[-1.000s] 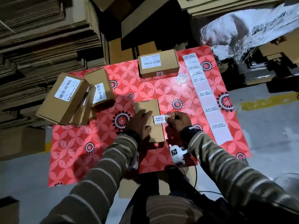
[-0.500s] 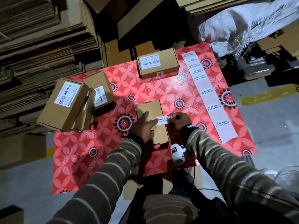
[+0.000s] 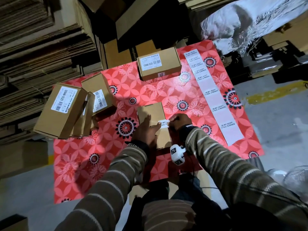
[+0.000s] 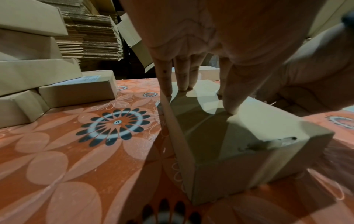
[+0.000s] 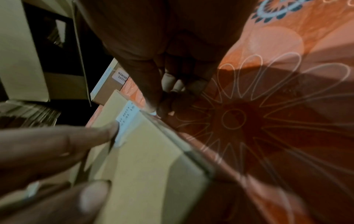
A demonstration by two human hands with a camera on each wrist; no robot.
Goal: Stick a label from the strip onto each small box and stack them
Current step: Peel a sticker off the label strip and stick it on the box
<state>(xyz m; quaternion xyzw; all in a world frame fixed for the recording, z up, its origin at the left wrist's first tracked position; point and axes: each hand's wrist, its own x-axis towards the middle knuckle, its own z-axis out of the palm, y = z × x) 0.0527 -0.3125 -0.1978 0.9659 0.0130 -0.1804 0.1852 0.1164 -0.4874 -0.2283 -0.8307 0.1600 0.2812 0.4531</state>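
A person's left hand (image 3: pixel 146 130) lies flat, fingers straight, on a small cardboard box (image 3: pixel 154 114) at mid-frame in the head view, one fingertip pressing the inner end of a white seal label (image 3: pixel 164 123) onto the box top, apparently to anchor it. The right hand (image 3: pixel 179 121) pinches the label's outer end, which overhangs the box's right edge; the wrist view shows thumb and fingers closed on it just past the edge, likely so the label can be folded down the side as a seal. The flat left hand seems also to keep the light box from sliding.

To the right of the hands, running from upper centre to lower right, lies the label strip (image 3: pixel 215 97), several labels reading "DO NOT ACCEPT IF SEAL IS BROKEN" still on it, with blank gaps between. At upper centre sits a labelled box (image 3: pixel 158 64) marked 12V4A-5525. At left a loose pile of boxes (image 3: pixel 71 107) leans together at the table's edge, printed labels showing.

Everything rests on a table (image 3: pixel 83 164) covered in a red floral sheet. Stacks of flattened cardboard (image 3: pixel 41 39) fill the upper left; crumpled plastic wrap (image 3: pixel 250 22) shows at upper right, and concrete floor with a yellow line (image 3: pixel 275 94) at right.
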